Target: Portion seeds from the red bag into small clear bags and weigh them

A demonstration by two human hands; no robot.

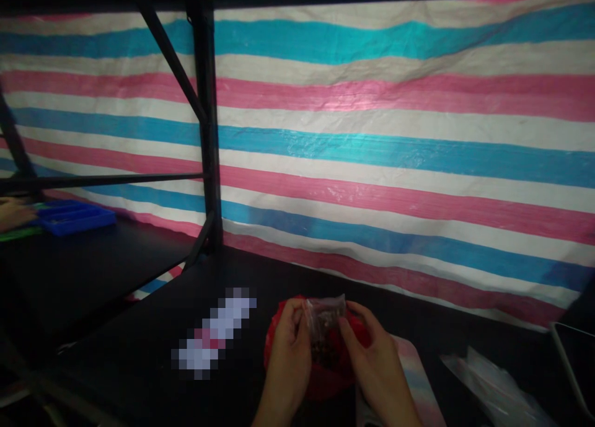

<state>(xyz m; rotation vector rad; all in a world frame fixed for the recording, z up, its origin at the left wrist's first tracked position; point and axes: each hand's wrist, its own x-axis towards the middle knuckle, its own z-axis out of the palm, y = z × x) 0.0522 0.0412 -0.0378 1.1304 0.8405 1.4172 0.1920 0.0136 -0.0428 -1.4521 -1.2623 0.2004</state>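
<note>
"What are you holding?"
"Head view: my left hand (pixel 290 352) and right hand (pixel 374 356) pinch a small clear bag (pixel 324 312) by its sides, fingers (pixel 351 340) narrow."
"Where is it?"
"Over a red bag (pixel 325 383) with dark bits (pixel 324 352) inside, blurred. Loose plastic (pixel 497 390) lies to my right on the black table (pixel 232 402)."

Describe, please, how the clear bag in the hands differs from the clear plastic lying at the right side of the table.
The held bag is raised between the left hand and right hand; the loose plastic lies on the black table. The held bag looks smaller than the loose plastic. Both are see-through.
</note>
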